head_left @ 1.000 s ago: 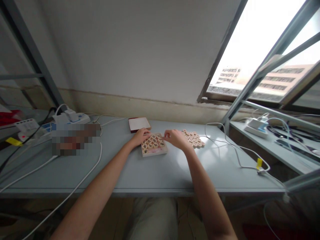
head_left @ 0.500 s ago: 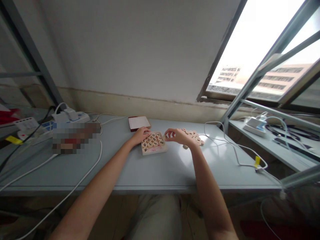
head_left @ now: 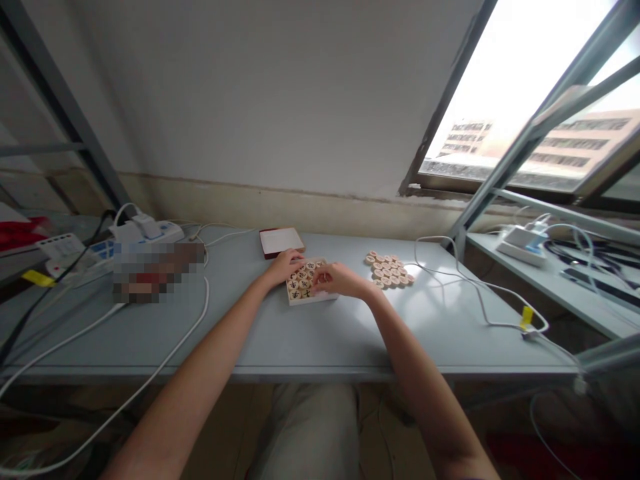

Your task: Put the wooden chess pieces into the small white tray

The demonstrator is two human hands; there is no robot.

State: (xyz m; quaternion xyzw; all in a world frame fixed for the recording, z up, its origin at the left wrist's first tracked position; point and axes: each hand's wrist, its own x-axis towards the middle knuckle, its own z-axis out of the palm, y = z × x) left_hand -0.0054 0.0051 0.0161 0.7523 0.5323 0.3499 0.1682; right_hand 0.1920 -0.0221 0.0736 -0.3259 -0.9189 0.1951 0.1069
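A shallow white box (head_left: 313, 301) of round wooden Chinese chess pieces (head_left: 301, 283) with dark characters sits on the desk. My left hand (head_left: 286, 267) grips the box at its left rim, fingers bent over the edge. Over the right part of the box is my right hand (head_left: 332, 279), its thumb and fingers pinched on a Chinese chess piece that is mostly hidden by them. To the right, several more Chinese chess pieces (head_left: 391, 271) lie close together in rows on the desk. Behind the box rests its dark red lid (head_left: 281, 242), showing a pale inside.
The grey desk (head_left: 300, 347) meets the wall at the back. White cables (head_left: 200, 320) run across its left side, near a power strip (head_left: 167, 233) and a blurred-out patch. Another white cable (head_left: 480, 300) loops on the right, beside a metal frame (head_left: 475, 207) and window.
My right hand has moved left from beside the box to over its pieces, and its fingers have closed. The rows of pieces at right are uncovered. My left hand stays at the box.
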